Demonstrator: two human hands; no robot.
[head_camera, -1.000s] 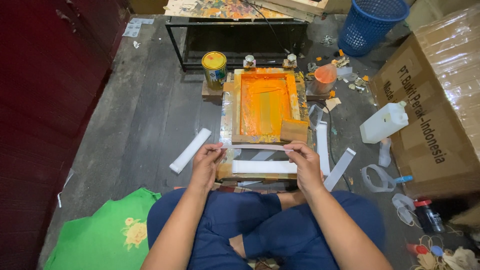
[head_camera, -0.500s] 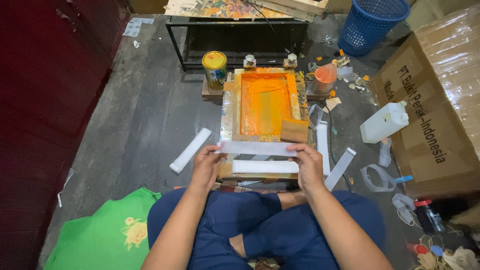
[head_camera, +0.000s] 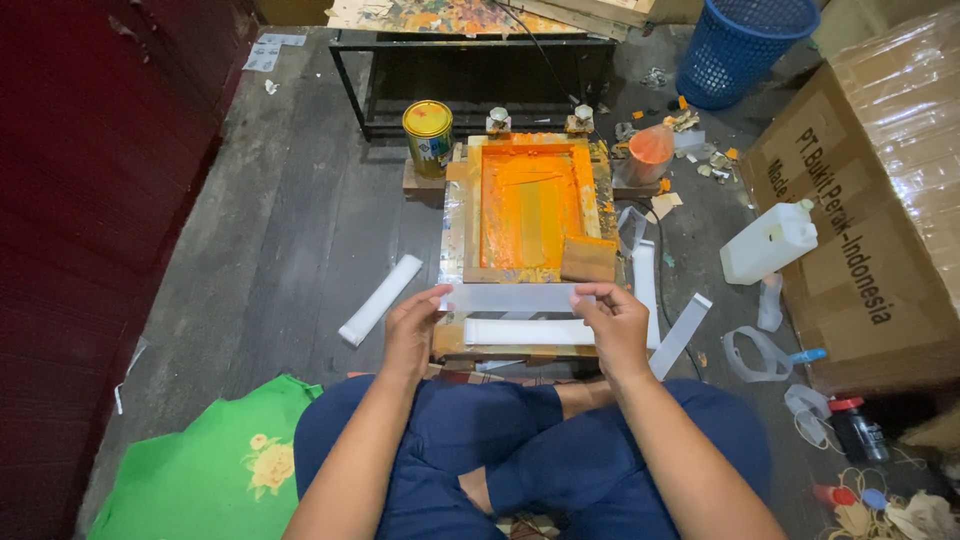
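White plastic strip stretches between my left hand and right hand, each pinched shut on an end to keep it taut and level, just over the near edge of the orange-inked screen frame.

Blue plastic basket at top right, beside a large cardboard box. White jug on the floor near the box; yellow tin can left of the frame; orange cup to its right. Green cloth at lower left, black metal rack at top.
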